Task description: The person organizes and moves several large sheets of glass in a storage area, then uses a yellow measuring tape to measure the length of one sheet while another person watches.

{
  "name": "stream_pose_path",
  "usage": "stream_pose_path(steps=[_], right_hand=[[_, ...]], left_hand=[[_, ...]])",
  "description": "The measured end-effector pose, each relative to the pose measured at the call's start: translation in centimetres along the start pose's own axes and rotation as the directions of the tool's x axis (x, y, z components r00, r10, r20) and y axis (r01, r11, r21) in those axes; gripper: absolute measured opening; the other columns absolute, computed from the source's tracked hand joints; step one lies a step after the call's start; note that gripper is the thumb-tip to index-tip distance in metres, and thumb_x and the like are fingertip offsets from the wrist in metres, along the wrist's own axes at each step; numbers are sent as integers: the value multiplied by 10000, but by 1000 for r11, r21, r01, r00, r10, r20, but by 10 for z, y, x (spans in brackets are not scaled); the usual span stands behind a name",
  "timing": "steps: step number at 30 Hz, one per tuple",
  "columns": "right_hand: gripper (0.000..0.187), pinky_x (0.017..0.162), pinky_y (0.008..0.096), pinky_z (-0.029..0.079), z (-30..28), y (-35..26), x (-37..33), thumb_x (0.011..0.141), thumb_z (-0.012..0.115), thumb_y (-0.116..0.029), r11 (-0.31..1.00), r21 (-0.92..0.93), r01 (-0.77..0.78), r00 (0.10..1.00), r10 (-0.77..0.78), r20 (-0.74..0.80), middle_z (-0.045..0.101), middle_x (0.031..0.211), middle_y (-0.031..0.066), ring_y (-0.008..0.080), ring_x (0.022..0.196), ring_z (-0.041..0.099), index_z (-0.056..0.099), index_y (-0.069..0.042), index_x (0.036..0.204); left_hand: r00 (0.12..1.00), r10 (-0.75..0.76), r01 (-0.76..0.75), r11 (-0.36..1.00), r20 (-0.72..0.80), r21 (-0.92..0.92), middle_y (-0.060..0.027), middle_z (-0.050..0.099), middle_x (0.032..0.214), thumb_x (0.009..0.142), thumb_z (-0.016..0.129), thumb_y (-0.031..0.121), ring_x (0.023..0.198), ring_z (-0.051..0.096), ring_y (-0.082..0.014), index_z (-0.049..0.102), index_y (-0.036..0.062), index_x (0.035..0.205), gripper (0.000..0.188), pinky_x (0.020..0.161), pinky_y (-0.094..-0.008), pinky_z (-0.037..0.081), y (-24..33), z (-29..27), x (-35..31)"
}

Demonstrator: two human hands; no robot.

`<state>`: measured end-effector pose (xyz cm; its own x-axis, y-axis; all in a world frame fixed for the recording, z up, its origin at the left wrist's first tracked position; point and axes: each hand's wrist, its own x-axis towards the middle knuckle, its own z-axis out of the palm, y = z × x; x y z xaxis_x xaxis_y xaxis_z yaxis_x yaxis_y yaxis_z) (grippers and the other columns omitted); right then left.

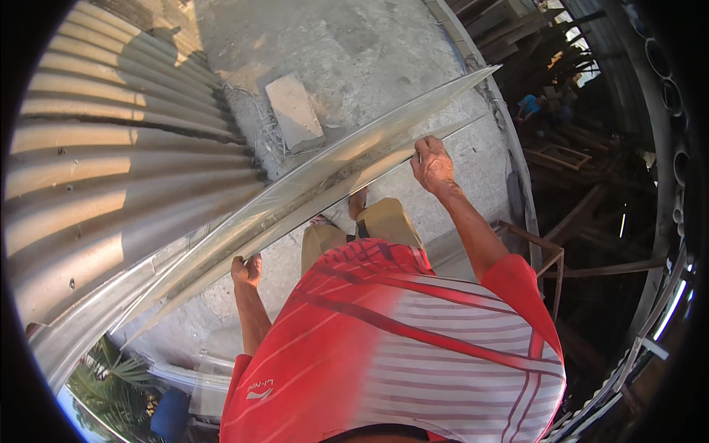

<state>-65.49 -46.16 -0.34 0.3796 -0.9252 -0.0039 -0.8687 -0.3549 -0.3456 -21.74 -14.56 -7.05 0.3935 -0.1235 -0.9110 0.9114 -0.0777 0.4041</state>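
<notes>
A long, thin, pale metal sheet (332,174), folded lengthwise like a channel or flashing, slants from the lower left to the upper right in front of my legs. My left hand (247,270) is closed on its near edge toward the lower left end. Farther up, my right hand (434,164) grips the same edge, with the fingers curled over it and the arm stretched out. The sheet appears raised off the floor along its middle. My feet show partly beneath it, between the sheet and my knees.
Corrugated roofing (133,155) slopes along the left. A flat tan slab (294,111) lies on the concrete floor (354,44) beyond the sheet. At right, past a raised edge (512,140), is a dark lower area with timber and a person in blue (529,106). A rusty frame (554,255) stands nearby.
</notes>
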Motion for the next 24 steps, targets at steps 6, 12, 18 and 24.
stream_pose_path(steps=[6,12,18,24], right_hand=[[261,807,437,469,2,-30,-42,858,606,-233,751,467,-467,798,585,-142,534,1016,199,349,949,551,541,-1,960],[780,797,432,470,81,-47,-81,877,407,-673,426,544,-722,686,540,488,625,907,240,322,918,618,589,81,964],[989,917,453,422,51,-84,-84,806,311,-809,574,473,-668,668,184,721,590,1091,298,363,1081,568,603,117,998],[1008,901,474,418,71,-89,-84,792,319,-820,628,479,-613,658,71,749,591,1067,305,386,1056,569,626,119,986]], left_hand=[[998,39,-40,999,57,20,-151,601,1085,925,487,196,952,616,-287,529,-21,1114,292,766,-384,582,-4,-35,32],[936,-170,137,983,309,126,-132,555,941,877,470,244,894,552,-252,522,-44,1027,329,814,-385,504,17,-101,118],[992,-12,-12,983,127,183,-139,556,953,882,461,238,900,556,-255,516,-51,1034,332,817,-383,509,20,-78,85],[994,-12,-15,971,110,238,-146,557,965,886,452,233,907,559,-258,509,-57,1041,334,821,-380,513,14,-73,84]])
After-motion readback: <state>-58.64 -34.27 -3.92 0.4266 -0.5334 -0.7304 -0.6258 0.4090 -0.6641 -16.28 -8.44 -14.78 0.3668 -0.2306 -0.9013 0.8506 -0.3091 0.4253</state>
